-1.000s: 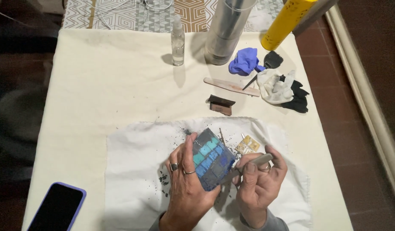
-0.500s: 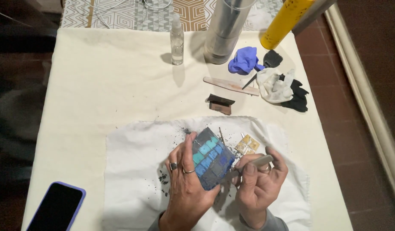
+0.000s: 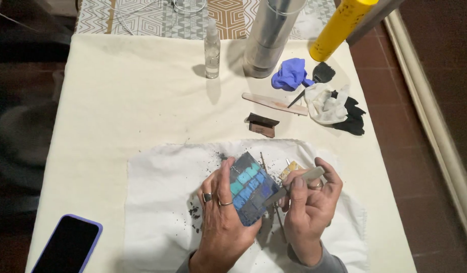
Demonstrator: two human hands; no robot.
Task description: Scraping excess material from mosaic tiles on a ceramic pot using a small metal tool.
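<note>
1. Both forearms run off the bottom edge of the frame, so only the hands and wrists show.
2. The phone (image 3: 66, 245) at lower left is cut by the bottom edge. The grey cylinder (image 3: 272, 35) and the yellow tube (image 3: 339, 28) at top are cut by the upper edge.
3. The small things lying between the hands, under the tile, are too small to make out; one yellowish scrap (image 3: 290, 169) peeks out above the right hand.
4. The left hand (image 3: 223, 212), low of centre, is closed around the lower left edge of a mosaic tile (image 3: 251, 187) of blue and teal squares, held tilted above the white cloth (image 3: 162, 192); thumb on its face, two ringed fingers beside it.
5. The right hand (image 3: 309, 202) pinches a flat grey metal tool (image 3: 294, 184), fingers curled tight, its tip touching the tile's right edge.
6. Dark crumbs speckle the cloth left of the left hand.
7. On the bench (image 3: 117, 101) at upper right lie a wooden stick (image 3: 274, 102), a blue glove (image 3: 290, 75) and a small spray bottle (image 3: 211, 48).
</note>
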